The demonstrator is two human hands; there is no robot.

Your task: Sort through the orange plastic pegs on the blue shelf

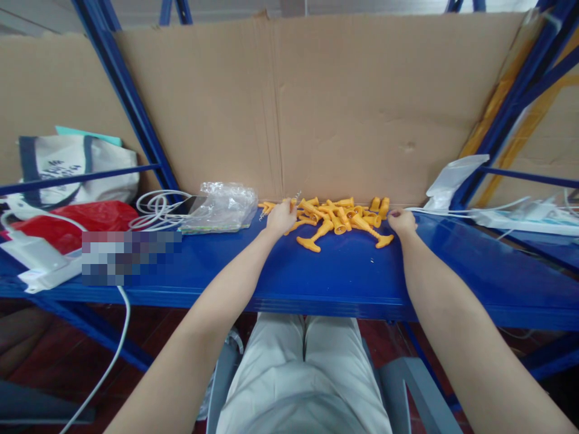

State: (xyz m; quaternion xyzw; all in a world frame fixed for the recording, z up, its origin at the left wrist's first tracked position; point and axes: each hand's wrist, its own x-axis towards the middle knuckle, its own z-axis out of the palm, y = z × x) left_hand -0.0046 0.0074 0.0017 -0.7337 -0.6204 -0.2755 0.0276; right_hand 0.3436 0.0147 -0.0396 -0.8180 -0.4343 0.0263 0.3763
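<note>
A heap of small orange plastic parts lies on the blue shelf against a cardboard back wall. My left hand rests at the heap's left edge, fingers closed on an orange part with a thin metal piece sticking up from it. My right hand sits at the heap's right edge with its fingers curled in; what they hold, if anything, is hidden. One orange part lies loose in front of the heap between my hands.
A crumpled clear plastic bag and coiled white cables lie left of the heap. Farther left are a red bag, a canvas tote and a white charger. White bags and cables lie at the right. Blue rack posts stand on both sides.
</note>
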